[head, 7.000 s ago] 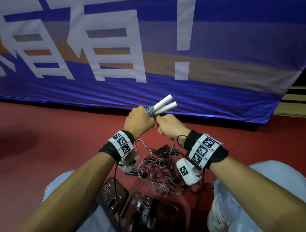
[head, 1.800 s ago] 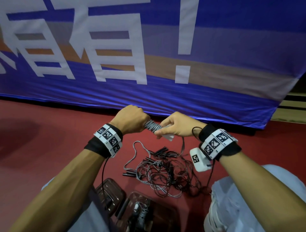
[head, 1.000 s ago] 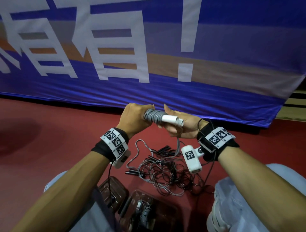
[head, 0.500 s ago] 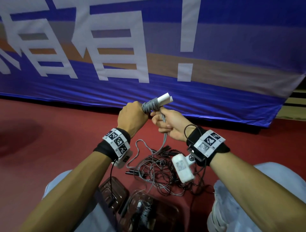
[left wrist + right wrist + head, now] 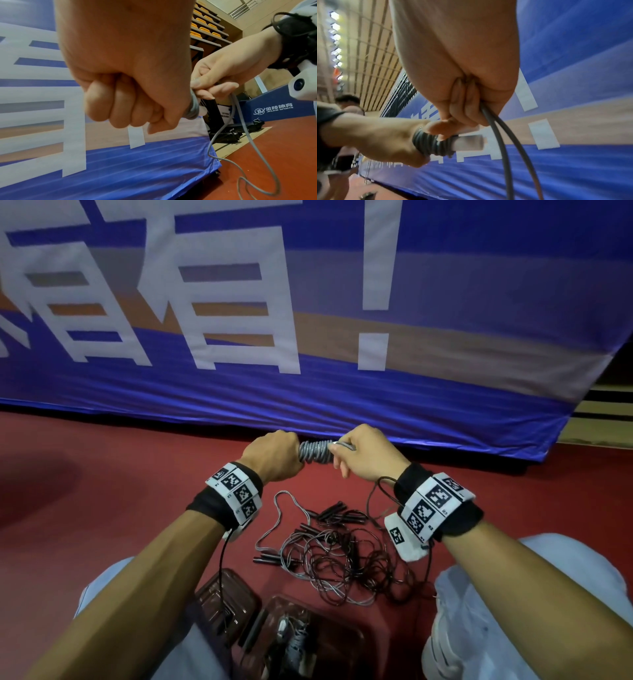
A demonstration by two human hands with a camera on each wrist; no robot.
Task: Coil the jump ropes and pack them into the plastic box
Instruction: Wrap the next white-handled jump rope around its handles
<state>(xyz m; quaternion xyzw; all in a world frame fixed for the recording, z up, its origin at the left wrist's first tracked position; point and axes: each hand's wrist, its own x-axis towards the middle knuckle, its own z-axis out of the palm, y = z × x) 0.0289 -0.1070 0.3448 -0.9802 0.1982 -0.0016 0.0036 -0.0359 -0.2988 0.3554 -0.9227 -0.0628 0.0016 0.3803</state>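
Bare forearms, black wristbands carrying white tiles with black square codes, white camera pods beneath, thin black cables trailing, pale trousers.

Indoor sports hall: red court floor, orange bleacher seats, blue banner along the wall.

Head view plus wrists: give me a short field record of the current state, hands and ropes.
left hand: fist round the handles at the wound end
right hand: pinches the free cord beside the coil
grey jump rope: cord coiled tightly round white handles, tail hanging loose
rope pile: tangled on the red floor, dark handles among it
plastic box: near the knees, one coiled rope inside
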